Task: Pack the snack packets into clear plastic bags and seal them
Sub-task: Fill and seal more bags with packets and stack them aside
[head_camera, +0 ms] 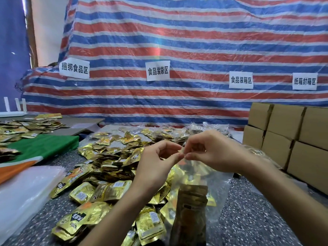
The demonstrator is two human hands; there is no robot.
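A clear plastic bag (218, 185) hangs in front of me with a stack of gold snack packets (191, 210) inside it. My left hand (156, 162) and my right hand (213, 150) meet above it, and each pinches the bag's top edge between thumb and fingertips. A large loose heap of gold snack packets (110, 167) covers the speckled table (248, 219) under and to the left of my hands. Filled clear bags (177, 134) lie behind the heap.
A pile of flat clear plastic bags (26, 189) lies at the left, next to green and orange cloth (42, 146). Brown cardboard boxes (292, 139) are stacked at the right. More gold packets (26, 126) lie at the far left. A striped tarp with paper signs hangs behind.
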